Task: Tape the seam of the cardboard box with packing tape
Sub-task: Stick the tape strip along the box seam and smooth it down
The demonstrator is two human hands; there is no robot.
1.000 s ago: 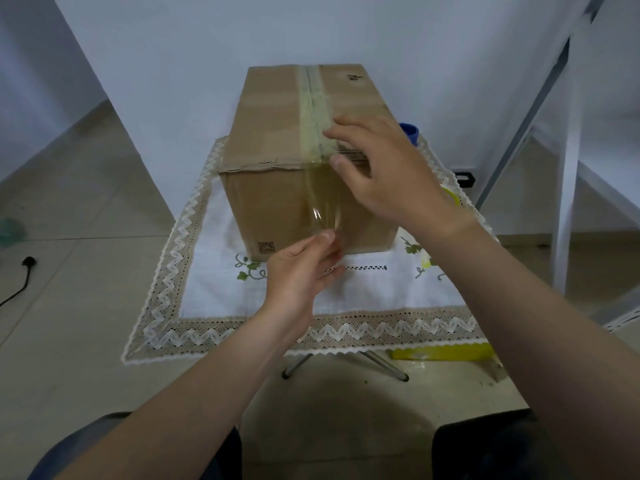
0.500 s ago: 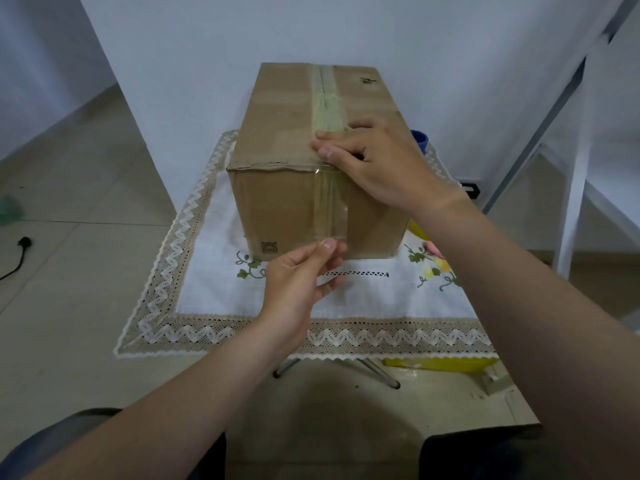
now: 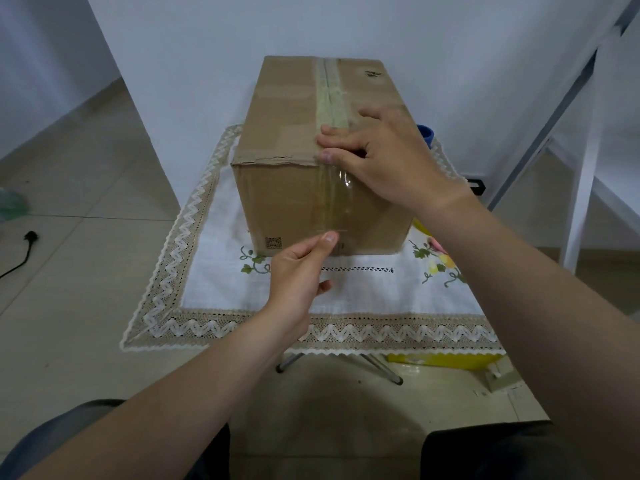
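Note:
A brown cardboard box [image 3: 287, 133] stands on a small cloth-covered table [image 3: 346, 292]. A strip of clear packing tape [image 3: 330, 84] runs along the top seam and bends down over the near face, where it shines. My right hand [image 3: 384, 157] lies flat on the box's near top edge, fingers pressing the tape at the corner. My left hand [image 3: 299, 268] pinches the lower end of the tape strip [image 3: 337, 216] near the bottom of the front face. The tape roll is hidden.
A white tablecloth with a lace zigzag border [image 3: 180, 237] covers the table. A blue object [image 3: 425, 133] peeks out behind the box at the right. A yellow item [image 3: 443, 361] lies on the floor under the table. A white frame [image 3: 585, 168] stands at right, a black plug [image 3: 30, 236] at left.
My right hand slid from above the front face onto the near top edge and pressed down. The tape now lies flatter against the front face; my left hand keeps its pinch.

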